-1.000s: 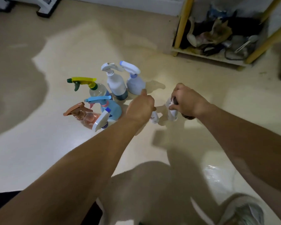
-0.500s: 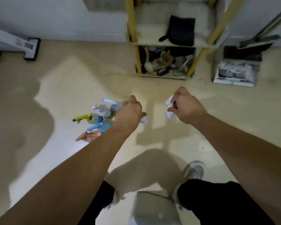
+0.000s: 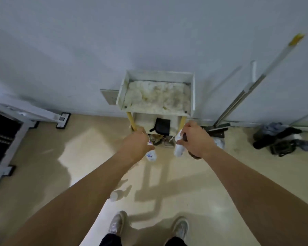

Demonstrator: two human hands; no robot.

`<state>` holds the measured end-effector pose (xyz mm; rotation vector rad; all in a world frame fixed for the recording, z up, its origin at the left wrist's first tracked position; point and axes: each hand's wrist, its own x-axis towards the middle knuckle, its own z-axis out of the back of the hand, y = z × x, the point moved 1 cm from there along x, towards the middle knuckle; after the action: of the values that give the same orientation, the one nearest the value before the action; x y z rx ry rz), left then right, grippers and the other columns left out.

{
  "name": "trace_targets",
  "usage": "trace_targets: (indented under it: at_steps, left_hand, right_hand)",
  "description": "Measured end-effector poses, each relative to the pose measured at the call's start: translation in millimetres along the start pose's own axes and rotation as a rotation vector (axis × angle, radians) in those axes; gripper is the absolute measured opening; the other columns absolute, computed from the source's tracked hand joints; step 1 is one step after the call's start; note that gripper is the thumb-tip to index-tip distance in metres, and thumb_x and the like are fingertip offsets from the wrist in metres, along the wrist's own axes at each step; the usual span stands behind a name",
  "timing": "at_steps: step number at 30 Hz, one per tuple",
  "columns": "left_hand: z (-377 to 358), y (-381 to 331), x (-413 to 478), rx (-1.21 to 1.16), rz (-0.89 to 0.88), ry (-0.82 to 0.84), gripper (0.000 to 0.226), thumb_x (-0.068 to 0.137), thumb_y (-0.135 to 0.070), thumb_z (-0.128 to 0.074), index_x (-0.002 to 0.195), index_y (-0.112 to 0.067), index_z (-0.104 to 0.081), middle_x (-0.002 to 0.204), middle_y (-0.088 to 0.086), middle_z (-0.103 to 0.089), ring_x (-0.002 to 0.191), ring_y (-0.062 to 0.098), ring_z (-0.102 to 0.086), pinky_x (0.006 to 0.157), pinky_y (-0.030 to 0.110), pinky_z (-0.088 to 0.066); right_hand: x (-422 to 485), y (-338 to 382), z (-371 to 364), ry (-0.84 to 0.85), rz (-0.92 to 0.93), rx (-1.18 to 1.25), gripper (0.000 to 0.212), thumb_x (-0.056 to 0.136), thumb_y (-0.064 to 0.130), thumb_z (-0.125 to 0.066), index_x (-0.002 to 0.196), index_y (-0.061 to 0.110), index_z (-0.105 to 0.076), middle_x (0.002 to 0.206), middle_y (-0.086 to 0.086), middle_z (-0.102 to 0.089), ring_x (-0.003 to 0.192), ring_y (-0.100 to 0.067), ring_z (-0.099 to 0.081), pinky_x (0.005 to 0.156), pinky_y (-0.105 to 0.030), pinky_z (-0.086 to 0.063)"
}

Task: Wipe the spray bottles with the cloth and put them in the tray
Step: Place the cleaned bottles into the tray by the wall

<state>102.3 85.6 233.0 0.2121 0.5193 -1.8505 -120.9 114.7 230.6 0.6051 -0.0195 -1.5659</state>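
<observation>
Since the earlier frame both hands have come up from the floor, and the cluster of coloured spray bottles seen beside the left hand has gone from view.

Head view, findings:

1. Left hand (image 3: pixel 137 144): fingers curled, grasping a blue-printed white bottle (image 3: pixel 151 155), which hangs below the fist. The bottle's head is hidden inside the grip.

2. Right hand (image 3: pixel 194 139): fingers curled, grasping a plain white bottle (image 3: pixel 178 148), its body pointing down and to the left of the knuckles. A dark object (image 3: pixel 193 155) shows under the heel of this hand; what it is cannot be told.

3. Both held bottles are clear of the floor (image 3: pixel 238 174), in front of the lower shelf of the yellow-legged rack (image 3: pixel 131 121) and below the tray.

4. Tray (image 3: pixel 122 91): white, on top of the rack, against the wall; its lining is stained. Neither bottle is in it.

5. One pale bottle (image 3: pixel 116 195) is on the floor, partly covered by the left forearm and blurred.

6. Black cloth item (image 3: pixel 162 126) lies on the rack's middle shelf, between the two hands.

7. Long handles (image 3: pixel 256 82) lean on the wall right of the rack; a dark heap (image 3: pixel 281 139) lies further right.

8. Two shoes (image 3: pixel 117 224) show at the lower edge.
</observation>
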Motion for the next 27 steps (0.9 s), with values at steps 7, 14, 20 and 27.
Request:
trace_targets:
  at_steps: [7, 14, 20, 27]
  left_hand:
    - [85, -21, 39, 0.002, -0.088, -0.058, 0.041, 0.093, -0.036, -0.068, 0.114, -0.001, -0.067, 0.126, 0.008, -0.048, 0.094, 0.031, -0.062, 0.082, 0.041, -0.052]
    - [128, -9, 114, 0.061, -0.222, -0.087, 0.040, 0.089, -0.038, -0.072, 0.108, -0.003, -0.070, 0.120, 0.008, -0.050, 0.087, 0.030, -0.060, 0.078, 0.041, -0.051]
    - [136, -16, 202, 0.075, -0.276, -0.092, 0.035, 0.090, -0.036, -0.072, 0.106, -0.004, -0.071, 0.122, 0.008, -0.051, 0.089, 0.030, -0.060, 0.078, 0.040, -0.050]
    - [100, -37, 314, 0.008, -0.187, -0.052, 0.028, 0.086, -0.028, -0.074, 0.104, -0.007, -0.074, 0.123, 0.006, -0.052, 0.090, 0.029, -0.062, 0.075, 0.036, -0.049]
  right_hand:
    - [31, 15, 87, -0.038, 0.010, -0.074, 0.031, 0.093, 0.034, -0.071, 0.107, 0.007, -0.066, 0.123, -0.004, -0.043, 0.099, -0.028, -0.058, 0.094, -0.040, -0.049]
    - [95, 17, 121, -0.098, -0.094, -0.096, 0.032, 0.090, 0.035, -0.073, 0.105, 0.006, -0.068, 0.124, -0.007, -0.046, 0.096, -0.028, -0.060, 0.094, -0.042, -0.050]
    - [162, 0, 131, -0.129, -0.123, -0.067, 0.032, 0.091, 0.034, -0.073, 0.107, 0.007, -0.068, 0.126, -0.006, -0.045, 0.098, -0.029, -0.060, 0.094, -0.042, -0.050]
    - [261, -53, 122, -0.101, -0.009, -0.065, 0.027, 0.091, 0.032, -0.072, 0.102, 0.007, -0.069, 0.130, -0.004, -0.044, 0.093, -0.029, -0.064, 0.088, -0.039, -0.052]
